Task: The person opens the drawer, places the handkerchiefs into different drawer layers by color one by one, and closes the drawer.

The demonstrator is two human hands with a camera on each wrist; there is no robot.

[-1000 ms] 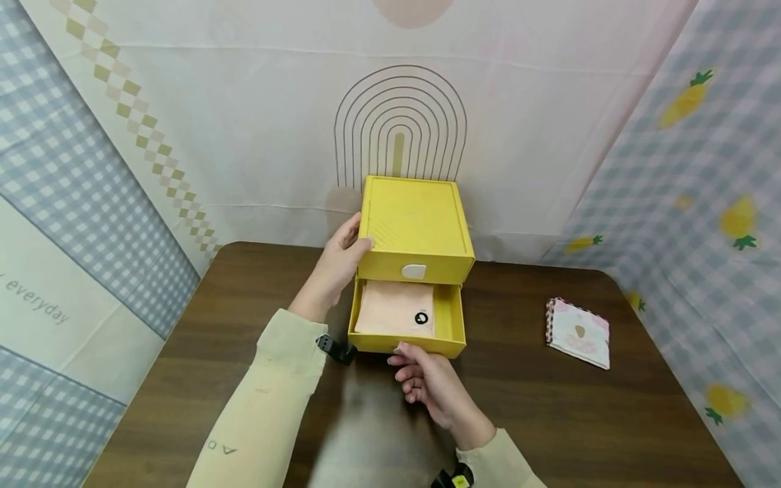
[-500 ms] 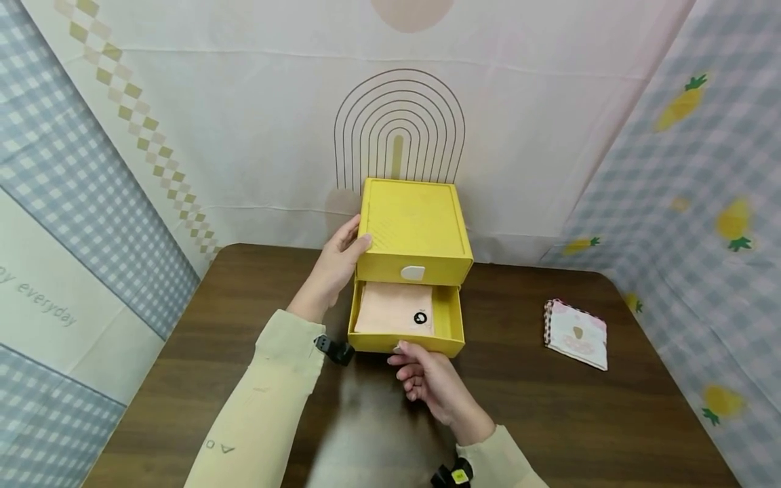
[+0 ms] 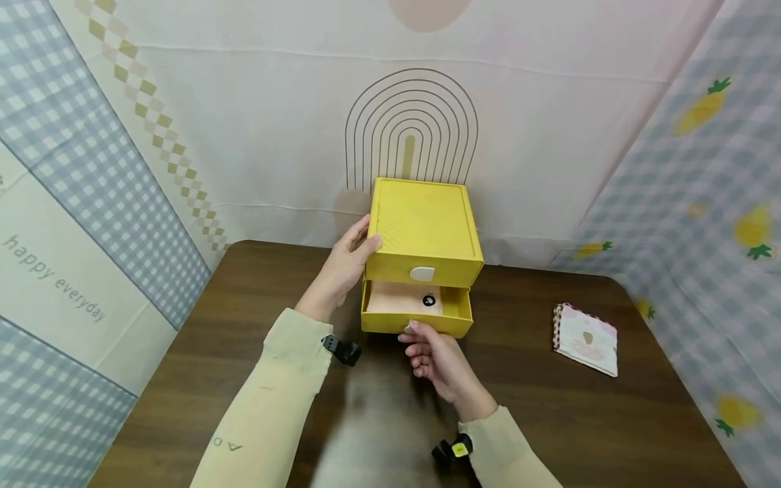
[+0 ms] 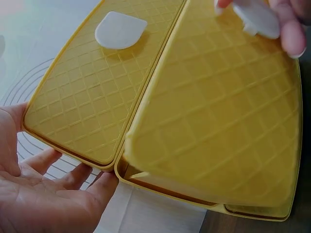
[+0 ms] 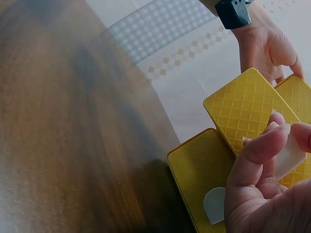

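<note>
A yellow drawer cabinet (image 3: 427, 220) stands near the back of the table. My left hand (image 3: 338, 274) rests on its left side, thumb on the top edge; in the left wrist view the spread fingers touch the side wall. Below the shut top drawer, the middle drawer (image 3: 390, 322) is partly pulled out. Inside it lies a folded pale pink cloth (image 3: 393, 300) with a round black mark. My right hand (image 3: 444, 366) pinches that drawer's white handle (image 5: 290, 158) between thumb and fingers. In the right wrist view, a lower drawer (image 5: 197, 167) with a white handle shows underneath.
A folded white and pink cloth (image 3: 587, 342) with a checked edge lies to the right on the brown wooden table (image 3: 518, 420). Behind the cabinet hangs a printed curtain (image 3: 274, 135), and a checked one with pineapples (image 3: 659, 203) hangs at the right.
The middle drawer has slid partway into the cabinet, with my right hand moving forward on its handle. Less of the pink cloth shows. My left hand has stayed on the cabinet's side.
</note>
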